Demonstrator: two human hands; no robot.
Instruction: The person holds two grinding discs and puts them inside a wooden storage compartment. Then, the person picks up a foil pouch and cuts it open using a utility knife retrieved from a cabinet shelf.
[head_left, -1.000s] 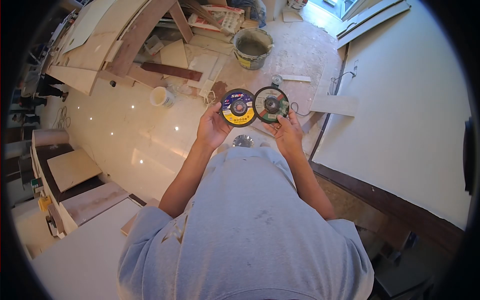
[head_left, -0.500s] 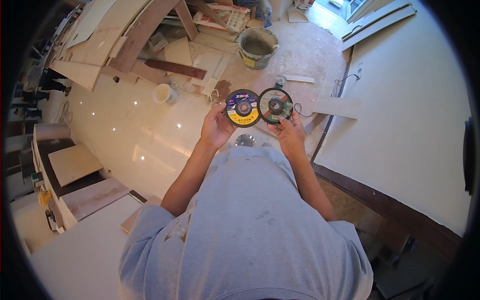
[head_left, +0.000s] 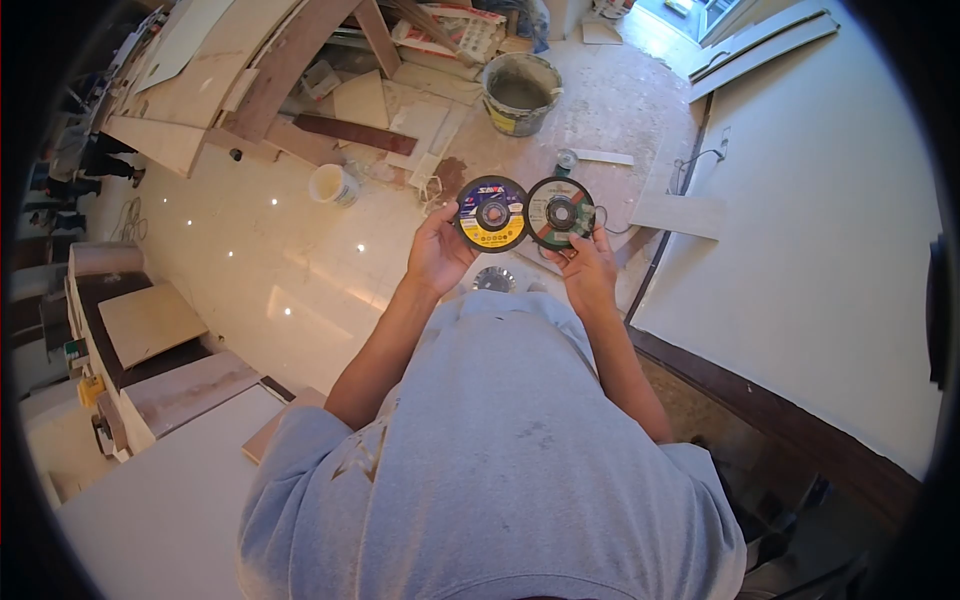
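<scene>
My left hand (head_left: 438, 250) grips the edge of a grinding disc (head_left: 491, 236) with a dark blue and yellow label. In my right hand (head_left: 588, 270) is another grinding disc (head_left: 541, 213), its pale and green label crossed by a red stripe. Both discs face me side by side, their rims touching or slightly overlapping in front of my shirt (head_left: 530, 420). Fingers and thumb cover part of the right disc's lower right edge. Below the discs, a shiny round metal disc (head_left: 494, 280) lies on the floor near my feet.
A grey bucket (head_left: 520, 95) stands ahead, and a small white bucket (head_left: 333, 186) is to its left. A corded tool (head_left: 567, 161) lies beyond the right disc. Wooden boards (head_left: 160, 140) lean at the left; a large pale panel (head_left: 810, 260) is at the right.
The view has shifted slightly, so the scene sits a little farther right. Both hands keep their hold on the two discs, which remain side by side.
</scene>
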